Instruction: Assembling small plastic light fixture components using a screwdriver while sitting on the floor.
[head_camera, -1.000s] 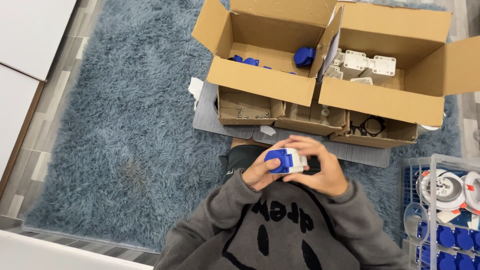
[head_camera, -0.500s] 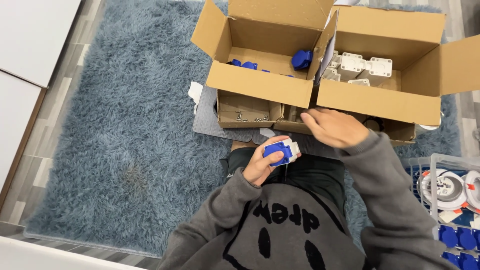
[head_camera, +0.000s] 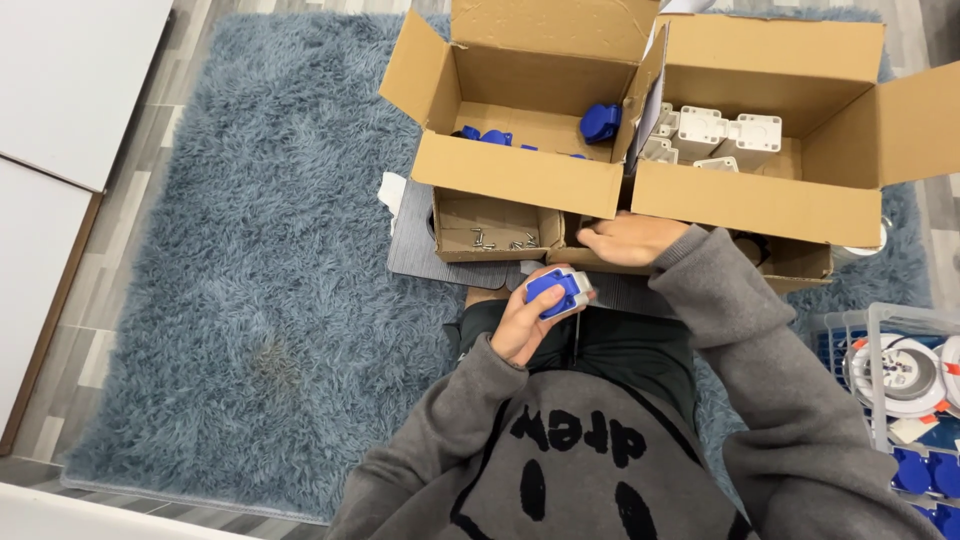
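My left hand holds a small blue and white plastic part above my lap. My right hand reaches forward into a low cardboard tray under the flap of the box ahead; its fingertips are hidden, so I cannot tell whether it holds anything. Several small screws lie in the left compartment of that tray.
Two open cardboard boxes stand ahead on a blue shaggy rug: the left box holds blue parts, the right box holds white parts. A clear bin with more parts is at the right. White furniture stands at the left.
My right hand left the blue and white part and moved forward and down into the low tray. My left hand kept the part and stayed over my lap.
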